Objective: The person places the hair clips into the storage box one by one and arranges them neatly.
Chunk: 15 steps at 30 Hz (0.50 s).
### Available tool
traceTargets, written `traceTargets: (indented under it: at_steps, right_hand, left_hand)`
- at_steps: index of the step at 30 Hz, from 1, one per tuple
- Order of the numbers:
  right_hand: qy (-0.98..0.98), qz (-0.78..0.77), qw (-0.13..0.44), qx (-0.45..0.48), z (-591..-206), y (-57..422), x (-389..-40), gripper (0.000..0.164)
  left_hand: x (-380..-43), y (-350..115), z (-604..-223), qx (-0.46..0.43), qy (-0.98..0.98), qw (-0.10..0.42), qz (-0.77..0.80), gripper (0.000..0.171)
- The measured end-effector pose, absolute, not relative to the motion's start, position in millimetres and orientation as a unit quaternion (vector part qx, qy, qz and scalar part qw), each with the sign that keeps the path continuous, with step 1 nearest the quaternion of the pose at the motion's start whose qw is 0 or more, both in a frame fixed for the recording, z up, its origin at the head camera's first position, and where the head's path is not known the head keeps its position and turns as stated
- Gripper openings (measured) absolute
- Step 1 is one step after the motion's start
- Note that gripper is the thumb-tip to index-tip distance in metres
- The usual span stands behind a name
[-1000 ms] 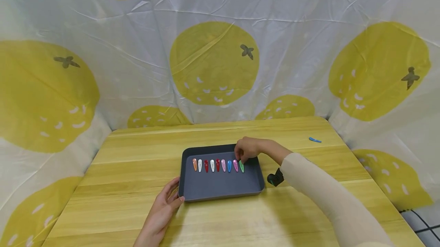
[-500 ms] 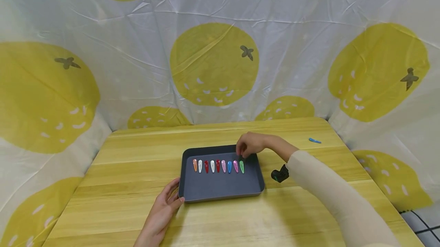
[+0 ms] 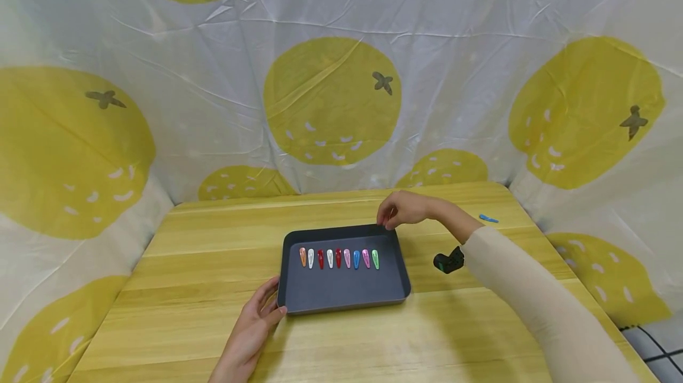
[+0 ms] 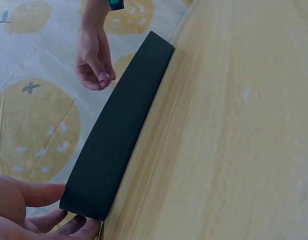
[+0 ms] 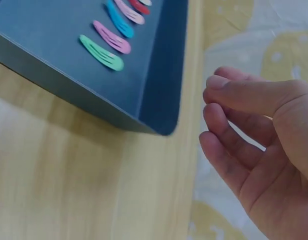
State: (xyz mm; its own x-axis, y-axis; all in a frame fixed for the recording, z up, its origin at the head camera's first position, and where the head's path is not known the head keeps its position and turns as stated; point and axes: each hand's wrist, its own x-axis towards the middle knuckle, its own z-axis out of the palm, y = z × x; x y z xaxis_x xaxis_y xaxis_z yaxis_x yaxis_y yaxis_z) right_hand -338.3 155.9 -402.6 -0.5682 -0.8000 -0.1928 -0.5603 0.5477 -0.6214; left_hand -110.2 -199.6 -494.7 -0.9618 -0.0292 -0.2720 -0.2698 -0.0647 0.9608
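Note:
A dark grey baking tray (image 3: 341, 288) lies on the wooden table. Inside it is a row of several snap hair clips, from an orange hair clip (image 3: 303, 257) at the left to a green hair clip (image 3: 376, 259) at the right. At the tray's near left corner my left hand (image 3: 252, 325) holds the edge, with thumb and fingers on either side of the corner in the left wrist view. Above the far right corner hovers my right hand (image 3: 404, 209). Its fingers are loosely curled and hold nothing in the right wrist view (image 5: 264, 130).
A blue hair clip (image 3: 488, 218) lies alone on the table near the back right. Behind the table (image 3: 187, 264) hangs a lemon-print cloth (image 3: 224, 92). A black device (image 3: 449, 260) is worn at my right wrist.
My right hand has let go of the green hair clip and moved up, back and to the right, out of the tray. My left hand has stayed at the tray corner.

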Motion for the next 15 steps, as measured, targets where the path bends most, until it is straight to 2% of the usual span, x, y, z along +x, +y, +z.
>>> traceTargets:
  at_steps: [9,15]
  right_hand:
    - [0.867,-0.304,0.226,-0.323,-392,193,-346,0.017]
    - [0.874,-0.323,0.199,-0.302,-389,221,-350,0.021]
  left_hand:
    - [-109,-198,-495,-0.106,0.68,0.079,0.722,0.07]
    - [-108,-197,-494,-0.108,0.68,0.078,0.721,0.069]
